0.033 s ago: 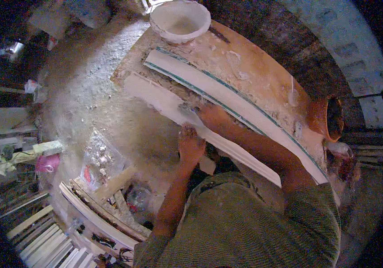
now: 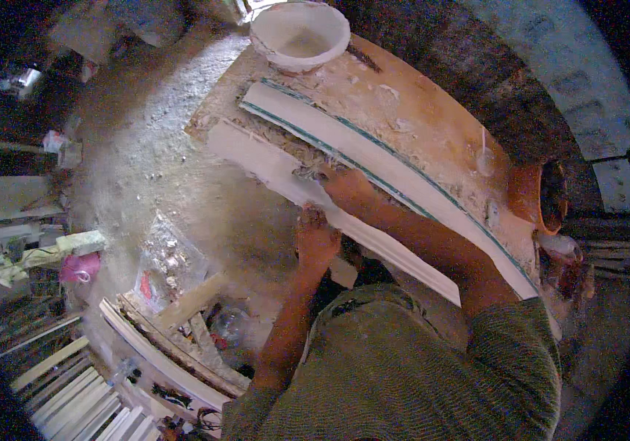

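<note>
Both hands work on a long white plaster strip [image 2: 278, 173] that lies slanting across the near edge of a plaster-smeared workbench [image 2: 432, 110], its far-left end jutting past the bench over the dusty floor [image 2: 146, 147]. The right hand [image 2: 344, 187] presses down on top of the strip and seems to pinch a small scraping tool [image 2: 306, 175] against it — its fingers are curled shut, though what exactly they hold is hard to make out. The left hand [image 2: 316, 239] closes over the near edge of the strip, steadying it from below. A second, longer strip in a green-edged mould [image 2: 403, 173] lies just beyond, parallel to the first, and a white bowl [image 2: 300, 33] caked with plaster sits at the far end of the bench. The strip looks stiff but brittle and fairly light — likely to snap if lifted by one end, so it is best supported along its length, near the middle, with both hands. Its surface is probably chalky, not slippery. The right-hand end of the strip is hidden behind the forearms and the green shirt [image 2: 418, 375]. More white strips [image 2: 72, 382] are stacked at the near left, cut off by the dark rim.
</note>
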Motion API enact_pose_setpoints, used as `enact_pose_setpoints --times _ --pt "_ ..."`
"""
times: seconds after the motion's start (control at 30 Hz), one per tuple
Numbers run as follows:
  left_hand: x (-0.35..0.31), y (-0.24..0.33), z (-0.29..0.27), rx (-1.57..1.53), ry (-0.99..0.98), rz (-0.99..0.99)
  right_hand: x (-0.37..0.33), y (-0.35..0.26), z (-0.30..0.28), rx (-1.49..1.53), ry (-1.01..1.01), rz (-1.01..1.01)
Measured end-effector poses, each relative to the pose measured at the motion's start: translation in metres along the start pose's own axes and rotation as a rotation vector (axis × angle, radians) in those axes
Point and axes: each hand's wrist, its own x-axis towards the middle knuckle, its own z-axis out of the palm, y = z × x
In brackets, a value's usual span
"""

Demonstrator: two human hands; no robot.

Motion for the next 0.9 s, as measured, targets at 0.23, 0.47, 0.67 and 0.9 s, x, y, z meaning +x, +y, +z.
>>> enact_pose_setpoints --times 0.23,0.47,0.67,0.9 --pt "0.003 -0.010 0.004 -0.045 0.086 0.015 -0.098 0.023 0.001 -0.058 0.068 -0.022" --pt "0.012 -0.015 -0.003 -0.018 0.155 0.046 0.044 0.007 0.011 -0.073 0.116 -0.047" --pt "0.007 -0.022 -0.030 0.012 0.143 0.125 0.126 -0.018 -0.004 -0.046 0.260 0.036" --pt "0.013 -0.040 -0.035 0.042 0.043 0.204 0.019 -0.005 0.005 -0.022 0.088 0.093"
